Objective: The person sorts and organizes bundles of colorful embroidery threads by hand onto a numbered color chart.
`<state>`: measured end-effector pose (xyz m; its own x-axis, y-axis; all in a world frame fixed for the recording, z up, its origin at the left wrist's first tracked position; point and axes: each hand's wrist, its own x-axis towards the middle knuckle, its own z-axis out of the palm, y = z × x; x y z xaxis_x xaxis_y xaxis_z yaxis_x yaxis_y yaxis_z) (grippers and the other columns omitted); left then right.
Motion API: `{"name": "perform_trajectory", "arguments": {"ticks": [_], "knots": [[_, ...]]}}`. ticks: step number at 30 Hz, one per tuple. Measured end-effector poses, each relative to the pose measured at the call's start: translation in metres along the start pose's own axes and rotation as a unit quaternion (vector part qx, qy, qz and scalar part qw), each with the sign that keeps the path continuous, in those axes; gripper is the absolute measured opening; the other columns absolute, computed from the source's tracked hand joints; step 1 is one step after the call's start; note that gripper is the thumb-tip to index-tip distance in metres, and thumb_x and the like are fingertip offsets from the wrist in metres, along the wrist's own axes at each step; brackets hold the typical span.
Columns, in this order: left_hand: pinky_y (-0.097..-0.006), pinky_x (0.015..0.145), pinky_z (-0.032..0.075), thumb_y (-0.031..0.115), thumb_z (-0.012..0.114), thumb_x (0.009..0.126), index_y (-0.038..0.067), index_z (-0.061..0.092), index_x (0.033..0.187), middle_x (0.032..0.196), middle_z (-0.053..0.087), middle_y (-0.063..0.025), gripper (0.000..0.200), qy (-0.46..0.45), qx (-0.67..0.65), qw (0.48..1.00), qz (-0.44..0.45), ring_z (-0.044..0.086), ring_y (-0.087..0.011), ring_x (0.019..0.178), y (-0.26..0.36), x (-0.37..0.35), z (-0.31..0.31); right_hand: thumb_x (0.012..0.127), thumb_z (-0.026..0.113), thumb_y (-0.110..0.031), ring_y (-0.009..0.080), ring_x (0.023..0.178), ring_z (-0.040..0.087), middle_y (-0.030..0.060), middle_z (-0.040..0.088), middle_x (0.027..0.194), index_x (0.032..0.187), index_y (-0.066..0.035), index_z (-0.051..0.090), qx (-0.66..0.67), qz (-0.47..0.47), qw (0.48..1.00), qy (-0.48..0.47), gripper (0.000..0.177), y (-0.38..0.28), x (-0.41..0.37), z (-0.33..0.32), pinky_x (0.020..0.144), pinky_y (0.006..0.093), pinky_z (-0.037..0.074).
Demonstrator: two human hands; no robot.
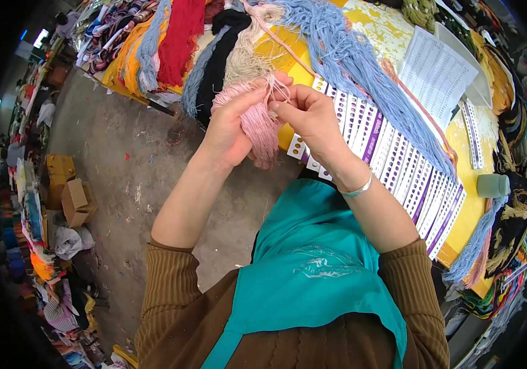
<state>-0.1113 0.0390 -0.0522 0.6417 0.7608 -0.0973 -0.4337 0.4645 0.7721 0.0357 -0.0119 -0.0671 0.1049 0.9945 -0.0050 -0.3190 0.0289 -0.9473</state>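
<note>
A pink skein of thread (261, 132) hangs folded over my left hand (234, 126), whose fingers are wrapped around its upper part. Close against it on the right, my right hand (312, 117) pinches loose pink strands at the top of the skein. Just right of my right hand lie white punched cards (392, 154) with rows of holes and purple strips, set side by side on the yellow table (288, 74). Behind my hands, a beige skein (248, 55) and a black skein (214, 74) drape over the table edge.
A large light-blue skein (343, 49) stretches across the cards. Red thread (181, 40) and orange thread (129, 55) hang at the back left. A printed sheet (438, 74) and a green-lidded jar (492, 186) are on the right. Cardboard boxes (79, 200) stand on the floor.
</note>
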Motion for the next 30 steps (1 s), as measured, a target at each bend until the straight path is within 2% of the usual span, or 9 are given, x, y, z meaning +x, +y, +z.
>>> {"name": "perform_trajectory", "arguments": {"ticks": [5, 8, 11, 15, 19, 21, 23, 27, 30], "knots": [[-0.0336, 0.095, 0.046, 0.013, 0.057, 0.093, -0.004, 0.046, 0.135, 0.114, 0.062, -0.0110, 0.047, 0.017, 0.004, 1.000, 0.025, 0.059, -0.0171, 0.106, 0.003, -0.004, -0.003, 0.086, 0.067, -0.008, 0.0064, 0.065, 0.057, 0.0024, 0.065, 0.078, 0.089, -0.001, 0.063, -0.034, -0.017, 0.998, 0.045, 0.009, -0.002, -0.003, 0.003, 0.058, 0.0189, 0.042], [-0.0314, 0.088, 0.048, 0.013, 0.063, 0.090, -0.001, 0.052, 0.128, 0.103, 0.063, -0.0079, 0.042, 0.009, 0.035, 0.999, 0.000, 0.060, -0.0143, 0.096, 0.007, -0.004, -0.015, 0.085, 0.068, -0.013, 0.0062, 0.057, 0.053, 0.0018, 0.063, 0.074, 0.083, -0.003, 0.063, 0.126, 0.112, 0.986, -0.015, 0.012, -0.014, -0.004, -0.006, 0.049, 0.0193, 0.035], [-0.0313, 0.077, 0.051, 0.013, 0.064, 0.089, 0.001, 0.061, 0.111, 0.086, 0.061, -0.0054, 0.025, -0.006, 0.068, 0.996, -0.051, 0.057, -0.0118, 0.075, 0.017, -0.006, -0.039, 0.086, 0.067, -0.013, 0.0039, 0.048, 0.039, -0.0001, 0.062, 0.072, 0.086, -0.005, 0.064, 0.013, 0.190, 0.973, -0.127, 0.008, -0.028, -0.002, -0.012, 0.044, 0.0202, 0.020], [-0.0228, 0.049, 0.038, 0.010, 0.058, 0.094, 0.006, 0.053, 0.077, 0.057, 0.037, 0.0065, 0.018, 0.040, -0.066, 0.997, -0.007, 0.037, -0.0041, 0.050, 0.046, -0.021, -0.099, 0.088, 0.064, -0.014, 0.0150, 0.081, 0.061, 0.0098, 0.068, 0.084, 0.078, -0.002, 0.064, -0.248, -0.082, 0.962, -0.074, 0.016, -0.067, -0.001, -0.040, 0.075, 0.0298, 0.047], [-0.0196, 0.049, 0.034, 0.012, 0.040, 0.102, 0.009, 0.045, 0.072, 0.053, 0.038, 0.0043, 0.030, -0.017, -0.351, 0.935, 0.045, 0.036, -0.0054, 0.046, 0.099, -0.059, -0.184, 0.094, 0.052, -0.014, 0.0205, 0.086, 0.059, 0.0091, 0.065, 0.084, 0.080, -0.001, 0.060, 0.184, -0.089, 0.975, 0.092, 0.022, -0.134, 0.012, -0.115, 0.085, 0.0387, 0.045], [-0.0207, 0.049, 0.035, 0.015, 0.038, 0.103, 0.008, 0.045, 0.071, 0.052, 0.035, 0.0036, 0.033, 0.010, -0.318, 0.945, 0.079, 0.035, -0.0072, 0.046, 0.121, -0.091, -0.246, 0.095, 0.049, -0.010, 0.0153, 0.067, 0.048, 0.0019, 0.049, 0.066, 0.074, -0.003, 0.051, 0.315, -0.121, 0.939, -0.062, 0.022, -0.159, 0.014, -0.216, 0.068, 0.0311, 0.044], [-0.0222, 0.047, 0.032, 0.013, 0.041, 0.101, 0.010, 0.042, 0.068, 0.051, 0.032, 0.0038, 0.033, 0.157, -0.256, 0.945, 0.127, 0.031, -0.0077, 0.043, 0.141, -0.126, -0.312, 0.094, 0.053, -0.009, 0.0083, 0.049, 0.024, -0.0030, 0.035, 0.061, 0.072, -0.008, 0.046, 0.212, -0.151, 0.951, 0.165, 0.023, -0.202, -0.007, -0.277, 0.043, 0.0227, 0.021], [-0.0221, 0.044, 0.027, 0.012, 0.047, 0.099, 0.007, 0.047, 0.074, 0.052, 0.030, 0.0038, 0.026, 0.396, -0.188, 0.868, 0.233, 0.028, -0.0083, 0.043, 0.172, -0.180, -0.400, 0.096, 0.055, -0.017, 0.0073, 0.048, 0.032, -0.0026, 0.048, 0.066, 0.079, -0.008, 0.053, 0.007, -0.233, 0.841, 0.489, 0.020, -0.280, -0.060, -0.401, 0.043, 0.0225, 0.024], [-0.0205, 0.045, 0.026, 0.013, 0.049, 0.099, 0.002, 0.055, 0.093, 0.055, 0.031, 0.0047, 0.014, 0.372, -0.157, 0.876, 0.264, 0.029, -0.0067, 0.045, 0.184, -0.166, -0.355, 0.098, 0.052, -0.017, 0.0052, 0.054, 0.038, 0.0069, 0.063, 0.101, 0.112, -0.001, 0.061, -0.180, -0.326, 0.786, 0.494, 0.022, -0.293, -0.073, -0.395, 0.045, 0.0190, 0.026]]}}
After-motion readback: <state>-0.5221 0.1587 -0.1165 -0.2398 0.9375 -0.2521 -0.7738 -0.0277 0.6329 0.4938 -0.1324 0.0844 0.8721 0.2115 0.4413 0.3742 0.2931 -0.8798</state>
